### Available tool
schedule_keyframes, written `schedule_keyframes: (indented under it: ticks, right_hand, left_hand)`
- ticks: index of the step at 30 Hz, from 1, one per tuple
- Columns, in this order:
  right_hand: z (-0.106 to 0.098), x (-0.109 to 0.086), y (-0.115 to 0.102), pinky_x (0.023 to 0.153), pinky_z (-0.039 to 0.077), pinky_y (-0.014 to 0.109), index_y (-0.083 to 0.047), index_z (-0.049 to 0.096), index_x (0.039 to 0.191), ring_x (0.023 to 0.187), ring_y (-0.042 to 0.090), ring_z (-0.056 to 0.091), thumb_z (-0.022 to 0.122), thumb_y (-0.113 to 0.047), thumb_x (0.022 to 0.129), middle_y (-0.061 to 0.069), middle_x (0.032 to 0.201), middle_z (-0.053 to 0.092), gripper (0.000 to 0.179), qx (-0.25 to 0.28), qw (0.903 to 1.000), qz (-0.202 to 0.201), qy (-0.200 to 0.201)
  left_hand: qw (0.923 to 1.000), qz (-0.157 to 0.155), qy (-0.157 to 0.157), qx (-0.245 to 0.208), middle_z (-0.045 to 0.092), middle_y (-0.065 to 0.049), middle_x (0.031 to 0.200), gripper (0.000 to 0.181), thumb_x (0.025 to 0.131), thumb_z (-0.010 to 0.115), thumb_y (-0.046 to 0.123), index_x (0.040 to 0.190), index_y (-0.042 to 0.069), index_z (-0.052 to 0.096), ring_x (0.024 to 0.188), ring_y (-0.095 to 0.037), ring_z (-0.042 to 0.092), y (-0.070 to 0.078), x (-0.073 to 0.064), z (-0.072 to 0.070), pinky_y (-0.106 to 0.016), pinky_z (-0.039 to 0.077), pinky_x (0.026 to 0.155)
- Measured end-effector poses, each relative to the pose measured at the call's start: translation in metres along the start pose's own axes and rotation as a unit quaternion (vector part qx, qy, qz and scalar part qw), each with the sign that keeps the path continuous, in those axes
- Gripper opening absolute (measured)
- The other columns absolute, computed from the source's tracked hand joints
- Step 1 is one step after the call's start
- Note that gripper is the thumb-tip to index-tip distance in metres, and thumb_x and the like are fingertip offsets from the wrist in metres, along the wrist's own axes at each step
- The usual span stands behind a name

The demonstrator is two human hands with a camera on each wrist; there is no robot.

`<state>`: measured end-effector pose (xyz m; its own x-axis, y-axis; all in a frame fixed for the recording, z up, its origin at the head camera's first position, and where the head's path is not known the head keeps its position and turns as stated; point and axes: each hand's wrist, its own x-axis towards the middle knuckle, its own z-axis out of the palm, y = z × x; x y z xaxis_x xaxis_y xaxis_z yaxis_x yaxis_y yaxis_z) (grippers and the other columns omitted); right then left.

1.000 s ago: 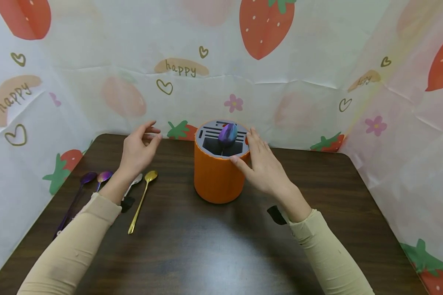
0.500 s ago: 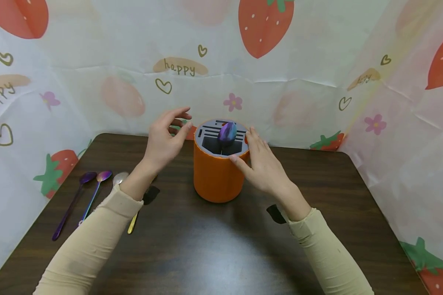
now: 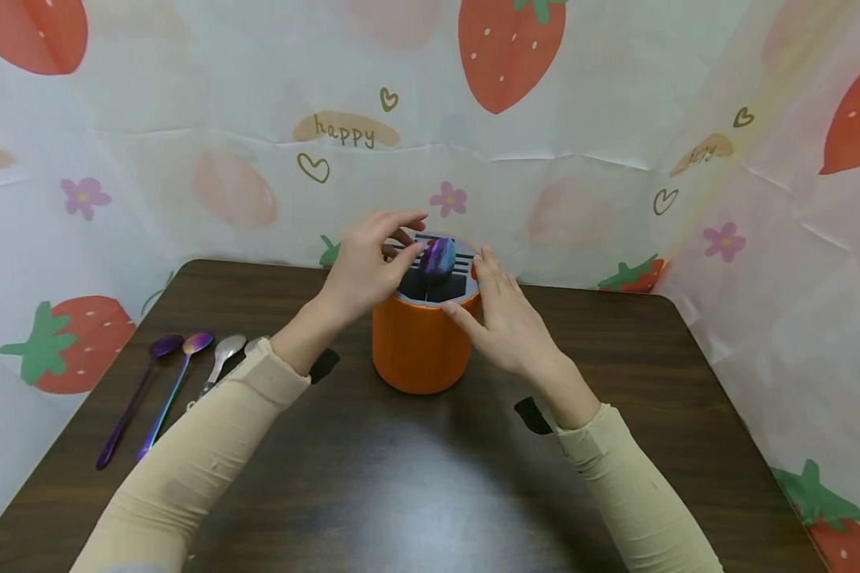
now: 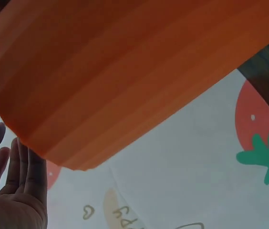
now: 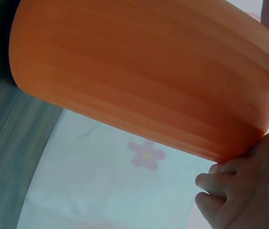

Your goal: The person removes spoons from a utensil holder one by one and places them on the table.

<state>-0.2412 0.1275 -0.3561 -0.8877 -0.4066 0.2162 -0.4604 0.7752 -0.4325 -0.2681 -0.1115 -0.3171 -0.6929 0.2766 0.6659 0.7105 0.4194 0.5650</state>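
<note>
An orange cylindrical utensil holder (image 3: 420,350) with a grey slotted top stands near the middle of the table. From its top sticks up the purple-blue iridescent bowl of a spoon (image 3: 437,261); the handle is hidden inside. My left hand (image 3: 369,263) hovers over the holder's left side, thumb and fingers parted, thumb tip just beside the spoon; no grip on it is visible. My right hand (image 3: 512,322) rests on the holder's right rim with straight fingers, thumb at the front edge. The right wrist view shows the right hand (image 5: 253,191) against the orange wall.
Left on the table lie a dark purple spoon (image 3: 136,398), a rainbow spoon (image 3: 175,390) and a silver spoon (image 3: 225,350), with another bowl (image 3: 253,344) partly under the left sleeve. A strawberry-print cloth (image 3: 580,119) hangs behind the dark wooden table (image 3: 416,485).
My left hand has moved right, from above the loose spoons to the top of the holder beside the upright spoon. The sleeve now covers the gold spoon. My right hand has stayed put.
</note>
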Motion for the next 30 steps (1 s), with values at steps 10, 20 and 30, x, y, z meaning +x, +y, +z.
schedule_keyframes:
  ticks: [10,20,30]
  right_hand:
    - [0.000,0.000,-0.001,0.130,0.006,0.044,-0.006,0.012,0.167,0.161,0.022,0.006,0.035,-0.073,0.102,0.009,0.175,0.002,0.096,-0.006,1.0000,-0.003,0.000]
    - [0.000,0.000,0.000,0.130,0.007,0.045,-0.005,0.012,0.167,0.161,0.022,0.005,0.033,-0.073,0.103,0.010,0.175,0.002,0.096,-0.005,1.0000,-0.007,0.002]
    - [0.000,0.000,-0.001,0.130,0.008,0.045,-0.006,0.010,0.167,0.161,0.022,0.004,0.035,-0.073,0.103,0.007,0.175,-0.001,0.096,-0.007,1.0000,-0.004,-0.001]
  left_hand:
    - [0.9959,-0.027,-0.078,0.039,0.065,-0.015,0.128,0.043,0.096,0.075,0.004,0.137,0.002,0.066,0.105,-0.025,0.069,0.006,0.008,0.008,-0.037,0.061,0.090]
    - [0.9902,-0.065,-0.117,0.040,0.064,-0.013,0.125,0.035,0.097,0.074,0.005,0.132,0.004,0.070,0.107,-0.027,0.066,0.006,0.013,0.012,-0.038,0.060,0.091]
    - [0.9882,-0.094,-0.121,0.010,0.064,-0.011,0.126,0.035,0.097,0.072,0.003,0.132,0.006,0.070,0.106,-0.025,0.065,0.006,0.012,0.010,-0.038,0.059,0.094]
